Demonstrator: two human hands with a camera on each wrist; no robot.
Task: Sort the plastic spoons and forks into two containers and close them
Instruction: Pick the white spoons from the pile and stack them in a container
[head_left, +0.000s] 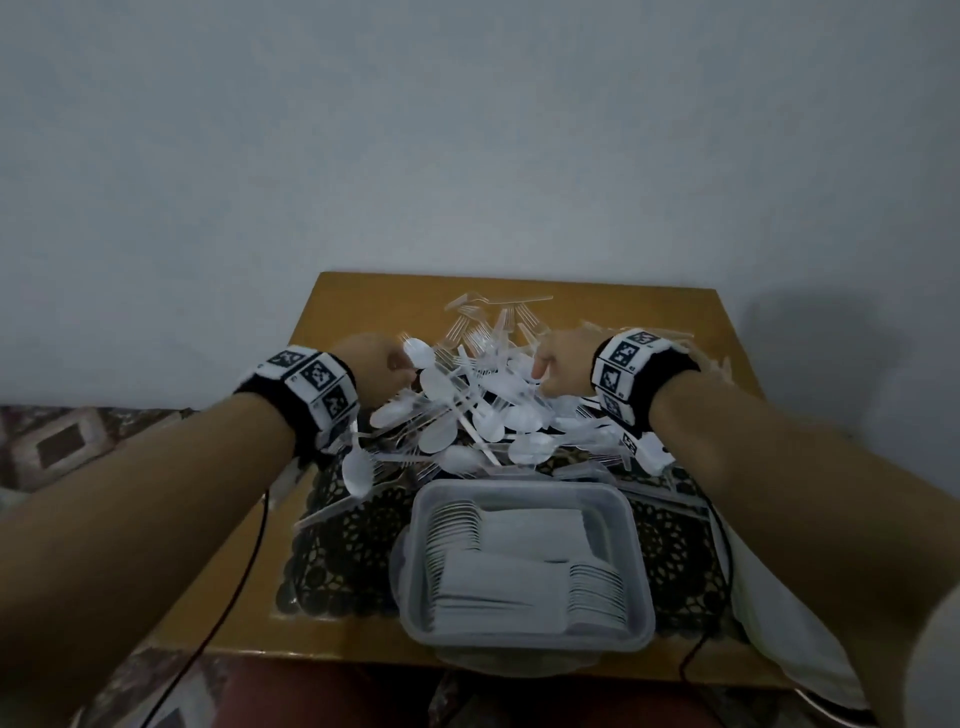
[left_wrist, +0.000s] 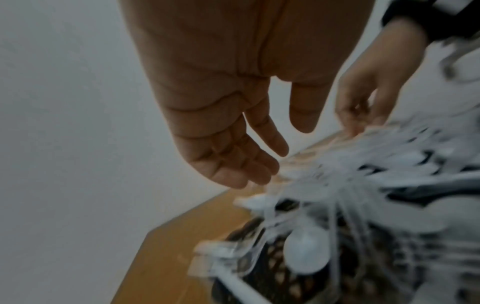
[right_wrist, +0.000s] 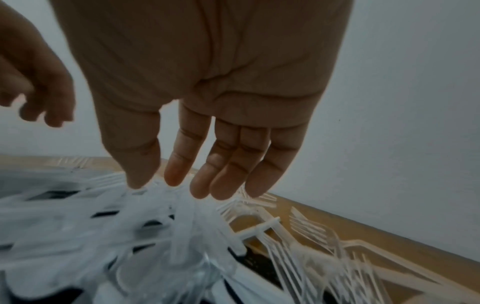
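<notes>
A tangled heap of white plastic spoons and clear plastic forks (head_left: 467, 410) lies across the far half of the small ochre wooden table (head_left: 363, 291), partly on a dark patterned lace mat (head_left: 353, 540). Nearer the person sits an open rectangular translucent plastic container (head_left: 524, 561) that already holds two neat stacks of white spoons (head_left: 498, 566); no second container and no lid can be made out with certainty. Both hands are over the heap. The left hand (head_left: 376, 371) hovers at its left edge, and the left wrist view shows its fingers (left_wrist: 241, 168) extended and relaxed, holding nothing, tips just above the cutlery. The right hand (head_left: 558, 366) is at the right side of the heap; the right wrist view shows its fingers (right_wrist: 223, 174) also loose and straight, thumb and forefinger tips touching or nearly touching the topmost pieces, with nothing gripped. A loose group of clear forks (right_wrist: 311, 236) lies on bare wood beyond the right hand. The step in hand appears to be the picking of more spoons out of the mixed pile, with sorting well under way but the forks not yet boxed. The next move probably calls for a light pinch on one handle that lies free on top, lifted slowly, since the interlocked tines and bowls would likely drag neighbours along or scatter them.
</notes>
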